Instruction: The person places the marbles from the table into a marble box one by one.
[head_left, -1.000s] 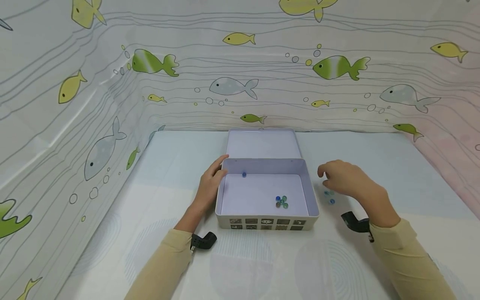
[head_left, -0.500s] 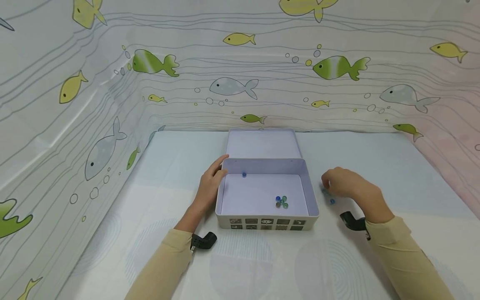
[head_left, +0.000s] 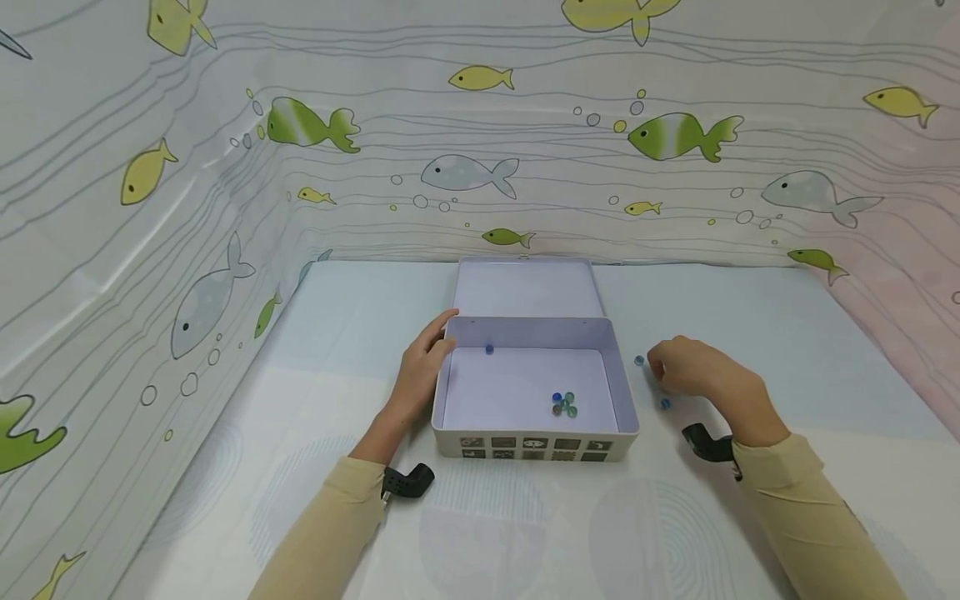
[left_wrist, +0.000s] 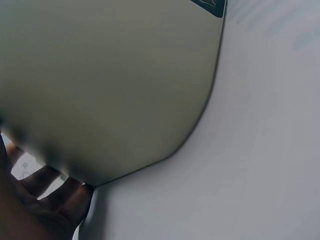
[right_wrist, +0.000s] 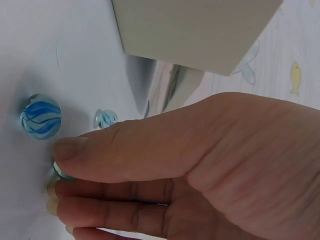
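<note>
Where a curtain [head_left: 150,167] printed with yellow, green and grey fish walls in the workspace, a pale table [head_left: 337,333] with a smooth, wipe-clean surface carries an open tin [head_left: 534,446]. Rectangular with rounded corners, the tin looks like thin metal, plain white inside, with a row of small dark picture squares along its front wall. Its lid [head_left: 523,287] lies hinged back flat behind it, seemingly so the inside stays reachable.

Against the tin's left wall rests the left hand [head_left: 420,371], fingers fairly straight and holding nothing, thumb at the far corner; this looks like a bracing touch to keep the light tin from sliding. From the left wrist view only the tin's curved outer wall shows, very close.

Just right of the tin, the right hand [head_left: 693,373] is low over the table, thumb and fingertips pinched together around a clear glass marble [right_wrist: 60,171].

Other marbles [head_left: 664,403] lie loose on the table beside that hand, including a round, glossy one with blue swirls [right_wrist: 41,116]. Inside the tin, a small cluster [head_left: 563,404] sits near the front and a single blue marble [head_left: 489,349] near the back wall.
</note>
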